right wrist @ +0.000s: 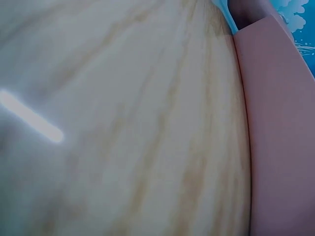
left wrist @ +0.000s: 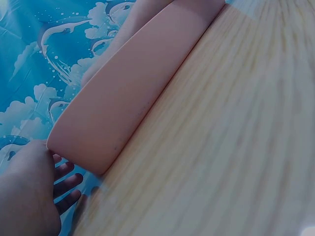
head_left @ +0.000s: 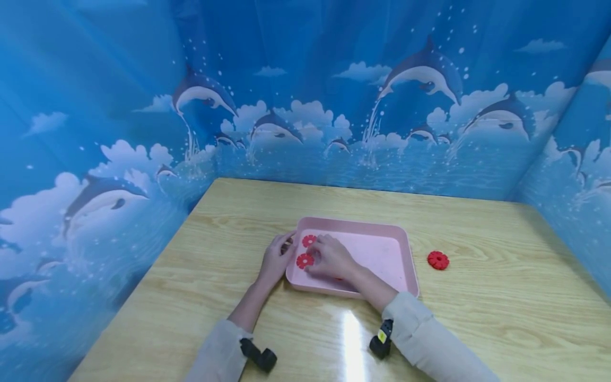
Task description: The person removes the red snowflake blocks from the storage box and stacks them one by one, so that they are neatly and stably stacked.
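Observation:
A pink tray (head_left: 353,223) lies on the table with two red slotted building discs, one near the back left (head_left: 309,241) and one in front of it (head_left: 305,261). My left hand (head_left: 276,259) holds the tray's left side, thumb at the rim and fingers along the outer wall in the left wrist view. Inside the tray, my right hand (head_left: 332,258) bends over the front disc, its thumb and fingertips at that disc's edge. A bit of red shows below the palm, mostly hidden. The right wrist view catches mainly the tray's outer wall (right wrist: 283,132).
Another red piece (head_left: 438,260), apparently thicker, sits on the wooden table (head_left: 501,265) to the right of the tray. A blue dolphin-print curtain (head_left: 305,79) hangs behind the table and along its sides.

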Demonstrator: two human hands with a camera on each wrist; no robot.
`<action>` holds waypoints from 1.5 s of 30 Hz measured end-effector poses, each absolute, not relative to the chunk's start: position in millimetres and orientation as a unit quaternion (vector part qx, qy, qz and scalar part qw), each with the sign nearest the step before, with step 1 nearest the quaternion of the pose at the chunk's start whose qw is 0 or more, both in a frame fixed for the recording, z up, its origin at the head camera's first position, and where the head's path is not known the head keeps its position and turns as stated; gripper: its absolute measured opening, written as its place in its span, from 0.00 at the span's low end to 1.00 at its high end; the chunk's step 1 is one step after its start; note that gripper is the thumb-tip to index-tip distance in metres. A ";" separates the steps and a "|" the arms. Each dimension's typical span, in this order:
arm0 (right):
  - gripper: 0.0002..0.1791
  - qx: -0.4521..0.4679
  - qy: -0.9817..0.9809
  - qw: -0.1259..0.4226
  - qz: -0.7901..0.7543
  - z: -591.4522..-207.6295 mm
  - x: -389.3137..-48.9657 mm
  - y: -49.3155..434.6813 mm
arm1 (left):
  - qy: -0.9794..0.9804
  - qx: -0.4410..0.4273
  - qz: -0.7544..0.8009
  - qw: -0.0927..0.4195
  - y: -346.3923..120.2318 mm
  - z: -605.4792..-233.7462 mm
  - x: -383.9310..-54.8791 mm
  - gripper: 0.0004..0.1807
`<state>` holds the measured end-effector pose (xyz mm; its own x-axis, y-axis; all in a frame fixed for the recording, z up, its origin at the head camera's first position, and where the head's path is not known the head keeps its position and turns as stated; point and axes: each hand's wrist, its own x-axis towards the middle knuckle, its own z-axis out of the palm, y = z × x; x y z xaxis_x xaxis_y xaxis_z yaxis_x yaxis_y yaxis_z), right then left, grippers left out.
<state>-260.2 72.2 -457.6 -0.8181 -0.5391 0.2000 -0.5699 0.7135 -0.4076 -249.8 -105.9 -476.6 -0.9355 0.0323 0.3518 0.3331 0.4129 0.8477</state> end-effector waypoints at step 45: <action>0.21 0.243 -0.923 0.080 0.289 -411.6 -229.8 171.0 | -0.829 -0.109 -0.531 0.140 -105.2 -476.1 -248.2 0.18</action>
